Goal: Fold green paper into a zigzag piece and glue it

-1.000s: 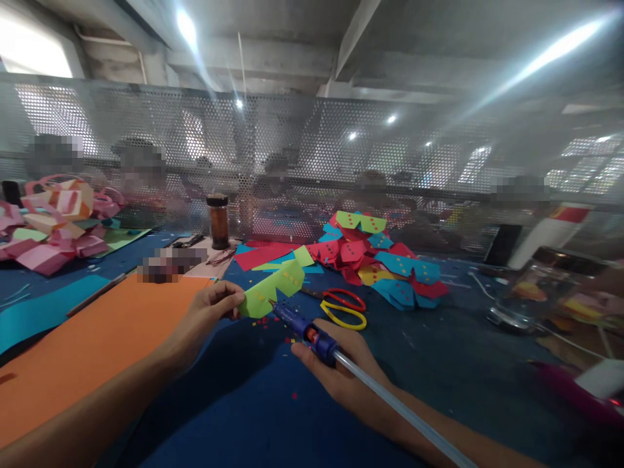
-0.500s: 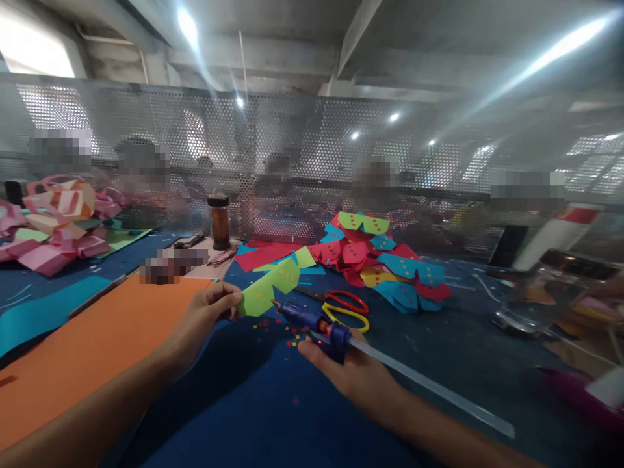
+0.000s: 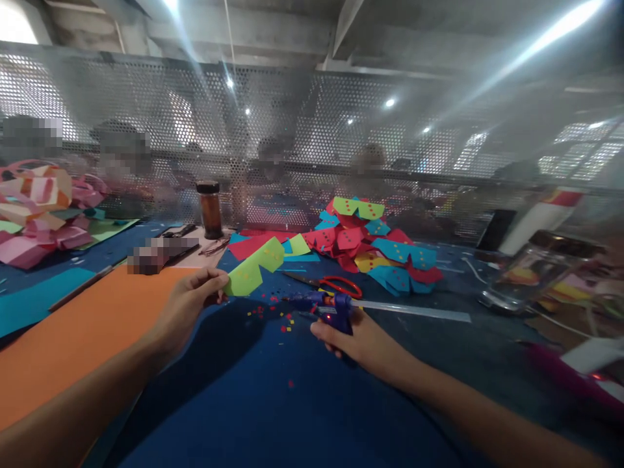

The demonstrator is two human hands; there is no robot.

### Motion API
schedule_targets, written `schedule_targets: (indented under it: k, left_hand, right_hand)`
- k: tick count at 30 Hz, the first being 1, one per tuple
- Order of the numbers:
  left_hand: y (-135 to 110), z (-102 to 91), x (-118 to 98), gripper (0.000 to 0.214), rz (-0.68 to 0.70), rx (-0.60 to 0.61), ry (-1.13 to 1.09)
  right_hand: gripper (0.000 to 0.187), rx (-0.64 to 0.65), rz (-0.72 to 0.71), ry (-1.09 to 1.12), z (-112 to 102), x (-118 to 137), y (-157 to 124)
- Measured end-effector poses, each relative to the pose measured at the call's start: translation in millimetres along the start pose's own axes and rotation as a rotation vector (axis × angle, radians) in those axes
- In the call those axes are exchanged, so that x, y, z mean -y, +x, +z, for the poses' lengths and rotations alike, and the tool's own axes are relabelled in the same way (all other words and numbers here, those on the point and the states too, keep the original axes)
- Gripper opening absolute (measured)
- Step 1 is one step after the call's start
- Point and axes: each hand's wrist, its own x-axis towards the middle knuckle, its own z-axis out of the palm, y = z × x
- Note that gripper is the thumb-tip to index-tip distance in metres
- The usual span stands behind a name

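A blue glue gun (image 3: 336,316), wrapped in the grip of the right hand (image 3: 361,339), pulls back from the green paper cutout (image 3: 247,275) that the left hand (image 3: 192,300) pinches by one end above the worktop (image 3: 273,416), suggesting one gluing pass is done.

Single head view, from above table (image 3: 273,416), facing forward and down; left hand (image 3: 192,300) and right hand (image 3: 363,339) near, mesh screen (image 3: 207,123) farther, ceiling (image 3: 277,32) along top.
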Motion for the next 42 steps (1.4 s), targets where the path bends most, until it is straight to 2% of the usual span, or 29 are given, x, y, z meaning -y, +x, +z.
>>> schedule_targets:
  k: [4, 8, 11, 14, 21, 26, 31, 38, 42]
  left_hand:
    - [2.2, -0.3, 2.4, 0.022, -0.020, 0.000, 0.002]
    - [2.3, -1.3, 5.3, 0.022, -0.044, 0.002, -0.006]
    - [0.3, -1.7, 5.0, 0.022, -0.052, 0.006, 0.001]
    - [-1.4, -1.0, 3.4, 0.023, -0.042, 0.002, 0.009]
    - [0.1, 1.0, 3.1, 0.024, -0.023, 0.015, 0.035]
    - [0.5, -1.1, 4.0, 0.022, -0.005, 0.033, 0.063]
    - [-0.8, -1.7, 3.9, 0.023, -0.047, 0.036, 0.048]
    - [-1.6, 0.2, 2.2, 0.023, -0.079, 0.037, 0.016]
    - [-1.0, -0.4, 2.8, 0.023, -0.046, 0.036, 0.039]
  right_hand:
    - [0.024, 0.029, 0.041, -0.061, -4.9, -12.8, -2.4]
    - [0.023, 0.016, -0.040, -0.224, -4.3, -12.1, -2.5]
    - [0.036, 0.001, -0.079, -0.351, -5.3, -5.9, -3.5]
    - [0.047, 0.029, -0.036, -0.403, -7.1, -0.8, -4.8]
    - [0.048, 0.043, -0.057, -0.432, -8.9, -1.0, -4.4]
    - [0.051, 0.088, -0.040, -0.436, -20.0, -2.8, -6.1]
    - [0.053, 0.147, -0.041, -0.485, -29.9, 3.6, -8.7]
    - [0.050, 0.195, -0.009, -0.500, -30.2, 8.4, -11.6]
    - [0.048, 0.183, 0.012, -0.496, -30.1, 10.3, -12.2]
